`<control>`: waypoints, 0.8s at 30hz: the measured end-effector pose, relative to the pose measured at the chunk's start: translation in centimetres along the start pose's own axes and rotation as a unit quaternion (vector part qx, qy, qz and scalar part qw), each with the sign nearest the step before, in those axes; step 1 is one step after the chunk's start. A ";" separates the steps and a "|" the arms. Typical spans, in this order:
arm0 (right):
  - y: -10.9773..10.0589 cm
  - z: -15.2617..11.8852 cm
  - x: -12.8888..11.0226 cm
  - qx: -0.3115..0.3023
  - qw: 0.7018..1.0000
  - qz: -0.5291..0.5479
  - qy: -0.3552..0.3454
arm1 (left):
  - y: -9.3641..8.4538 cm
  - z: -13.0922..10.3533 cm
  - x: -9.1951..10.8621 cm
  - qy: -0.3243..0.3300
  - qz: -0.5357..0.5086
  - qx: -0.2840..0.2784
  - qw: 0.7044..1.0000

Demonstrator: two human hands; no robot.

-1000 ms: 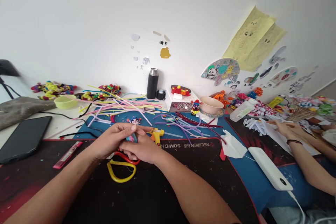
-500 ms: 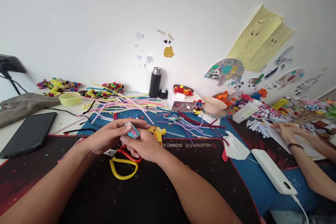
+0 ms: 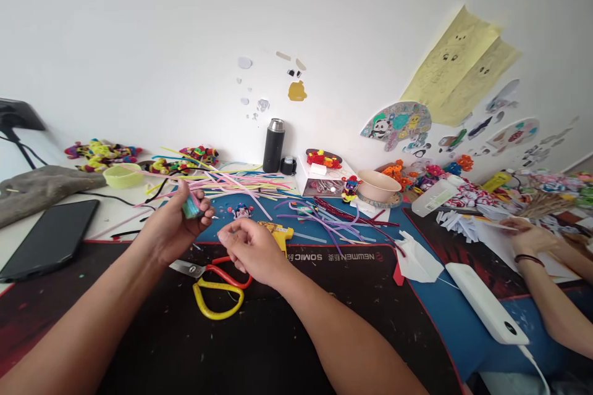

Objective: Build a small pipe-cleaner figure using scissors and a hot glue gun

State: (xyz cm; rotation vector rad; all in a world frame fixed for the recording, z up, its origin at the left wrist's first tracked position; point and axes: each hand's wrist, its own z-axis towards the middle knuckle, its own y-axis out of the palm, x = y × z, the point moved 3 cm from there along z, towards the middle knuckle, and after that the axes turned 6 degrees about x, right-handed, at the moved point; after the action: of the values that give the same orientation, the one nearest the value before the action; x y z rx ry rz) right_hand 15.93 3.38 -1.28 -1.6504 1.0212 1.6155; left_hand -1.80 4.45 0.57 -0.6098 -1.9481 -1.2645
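My left hand (image 3: 178, 225) is raised, its fingers closed around a small pastel bundle (image 3: 191, 205) of blue-green and pink that looks like fuzzy craft stems. A short way to the right, my right hand (image 3: 252, 250) has thumb and fingers drawn together; anything between the fingertips is too small to make out. Below both hands lies a pair of scissors (image 3: 220, 301) with one red and one yellow handle, its blade pointing left. Just behind my right hand sits a yellow glue gun (image 3: 283, 234), partly hidden. A small colourful figure (image 3: 241, 211) stands beyond, between the hands.
Loose fuzzy stems (image 3: 241, 182) spread along the back, before a black flask (image 3: 274, 147). A phone (image 3: 50, 237) lies at left. On the right are a pink bowl (image 3: 377, 186), a crumpled tissue (image 3: 419, 259), a white power bank (image 3: 484, 302) and another person's hands (image 3: 532, 237).
My hands have come apart. The left moved up and left with the pastel bundle, while the right stayed near the scissors. More of the scissor blade shows now.
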 end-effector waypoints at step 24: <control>-1.5 0.5 0.0 0.133 0.982 -0.015 -0.137 | 1.4 -2.9 -1.1 0.267 0.456 -0.138 0.838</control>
State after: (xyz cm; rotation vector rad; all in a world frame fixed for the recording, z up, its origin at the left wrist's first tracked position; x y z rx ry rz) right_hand 17.00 4.57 -1.48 -1.2247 1.0128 1.5568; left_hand 0.82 2.35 1.32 -1.0311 -0.8070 -0.9225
